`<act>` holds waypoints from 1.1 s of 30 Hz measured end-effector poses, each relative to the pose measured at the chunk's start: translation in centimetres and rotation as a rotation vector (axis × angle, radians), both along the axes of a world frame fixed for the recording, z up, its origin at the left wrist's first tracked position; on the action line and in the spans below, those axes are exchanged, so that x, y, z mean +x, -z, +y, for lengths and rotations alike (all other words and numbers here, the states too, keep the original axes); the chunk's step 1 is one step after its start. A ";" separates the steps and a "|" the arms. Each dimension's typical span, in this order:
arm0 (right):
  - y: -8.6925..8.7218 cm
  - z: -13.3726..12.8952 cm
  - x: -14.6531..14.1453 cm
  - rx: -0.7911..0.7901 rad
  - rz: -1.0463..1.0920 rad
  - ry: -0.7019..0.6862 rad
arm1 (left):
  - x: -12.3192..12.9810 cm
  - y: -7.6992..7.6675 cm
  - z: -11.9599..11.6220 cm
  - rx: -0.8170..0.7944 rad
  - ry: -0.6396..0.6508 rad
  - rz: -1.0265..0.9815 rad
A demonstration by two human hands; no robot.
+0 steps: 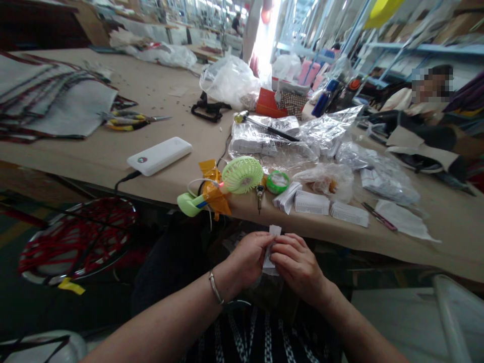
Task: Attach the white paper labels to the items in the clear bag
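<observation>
Between both hands, over my lap in front of the table edge, is a narrow bundle of white paper slips (275, 230). My left hand (247, 257) pinches its left side with thumb and fingers; a metal bangle circles that wrist. My right hand (298, 262) has its fingers bent over the right side of the slips. Just beyond the hands, on the table edge, lie stacks of white labels (311, 202), a green tape roll (277, 182) and a small metal-tipped tool (260, 196). A green fan (242, 174) is fixed with orange tape to the left of them.
The brown table (181, 191) holds a white power bank (160, 156), yellow-handled pliers (128, 121), a hammer (270, 128), plastic-wrapped packs and a pen (379, 217). Layered grey sheets (83, 103) lie at left. A red-corded round seat (75, 239) stands below. Another person sits at far right.
</observation>
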State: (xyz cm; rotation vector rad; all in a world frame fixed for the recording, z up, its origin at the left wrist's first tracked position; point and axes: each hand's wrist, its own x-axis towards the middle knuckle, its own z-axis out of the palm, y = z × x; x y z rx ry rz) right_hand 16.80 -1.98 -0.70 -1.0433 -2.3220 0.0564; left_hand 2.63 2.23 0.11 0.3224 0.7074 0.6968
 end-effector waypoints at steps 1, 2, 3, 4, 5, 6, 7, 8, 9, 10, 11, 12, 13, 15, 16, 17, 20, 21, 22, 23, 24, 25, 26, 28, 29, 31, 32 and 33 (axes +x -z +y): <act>0.1 0.0 -0.1 -0.002 -0.004 0.007 | 0.0 0.0 -0.1 -0.009 -0.009 0.002; 0.1 0.0 -0.2 -0.002 -0.001 0.013 | 0.0 0.1 -0.1 -0.016 -0.013 0.005; 0.0 0.0 -0.3 -0.004 0.003 0.014 | 0.0 0.1 -0.2 -0.019 -0.012 0.007; 0.0 -0.1 -0.3 -0.011 0.011 0.012 | 0.0 0.1 -0.2 -0.018 -0.005 0.008; -0.1 -0.1 -0.3 -0.020 0.025 0.005 | 0.0 0.0 -0.2 -0.014 0.003 0.008; -0.2 -0.1 -0.3 -0.032 0.048 -0.009 | 0.0 0.0 -0.2 -0.011 0.009 0.009; -0.3 -0.2 -0.1 -0.051 0.086 -0.023 | 0.0 -0.1 -0.2 -0.009 0.009 0.015; -0.3 -0.2 0.0 -0.076 0.144 -0.026 | -0.1 -0.2 -0.2 -0.009 0.006 0.021; -0.3 -0.2 0.3 -0.106 0.226 -0.008 | -0.2 -0.3 -0.1 -0.010 0.012 0.027; -0.2 -0.1 0.5 -0.141 0.333 0.039 | -0.4 -0.5 -0.1 -0.011 0.035 0.031; -0.2 0.1 0.8 -0.201 0.455 0.105 | -0.6 -0.7 -0.2 -0.012 0.072 0.033; 0.0 0.3 1.1 -0.296 0.586 0.172 | -0.7 -0.9 -0.2 -0.010 0.120 0.032; 0.1 0.7 1.3 -0.428 0.716 0.216 | -0.9 -1.1 -0.3 -0.005 0.174 0.028; 0.4 1.3 1.7 -0.784 0.938 0.193 | -1.2 -1.3 -0.5 0.009 0.256 0.016; 0.6 1.7 1.8 -0.975 1.013 0.131 | -1.3 -1.4 -0.7 0.019 0.281 0.009; 0.7 1.9 1.7 -1.142 1.066 0.054 | -1.3 -1.5 -0.8 0.029 0.301 0.005; 0.7 2.4 1.3 -1.389 1.172 -0.131 | -1.3 -1.4 -1.2 0.039 0.352 0.000; 0.7 2.4 1.1 -1.408 1.203 -0.171 | -1.2 -1.3 -1.3 0.041 0.366 -0.002; 0.7 2.4 0.9 -1.412 1.233 -0.199 | -1.2 -1.2 -1.4 0.040 0.375 -0.008; 0.7 2.5 0.8 -1.414 1.257 -0.216 | -1.2 -1.1 -1.4 0.038 0.379 -0.014; 0.7 2.5 0.7 -1.422 1.270 -0.227 | -1.2 -1.1 -1.5 0.034 0.381 -0.021; 0.8 2.5 0.6 -1.438 1.275 -0.233 | -1.3 -1.0 -1.5 0.030 0.382 -0.026; 0.9 2.6 0.6 -1.454 1.276 -0.235 | -1.3 -0.9 -1.5 0.025 0.385 -0.031; 1.0 2.6 0.6 -1.475 1.275 -0.234 | -1.5 -0.8 -1.6 0.016 0.391 -0.045; 1.1 2.6 0.6 -1.480 1.272 -0.234 | -1.5 -0.8 -1.6 0.012 0.395 -0.058; 1.2 2.6 0.6 -1.475 1.266 -0.242 | -1.6 -0.8 -1.6 0.006 0.404 -0.094; 1.2 2.6 0.6 -1.469 1.264 -0.251 | -1.6 -0.7 -1.7 0.002 0.404 -0.113; 1.2 2.5 0.6 -1.465 1.262 -0.260 | -1.6 -0.7 -1.8 -0.003 0.403 -0.133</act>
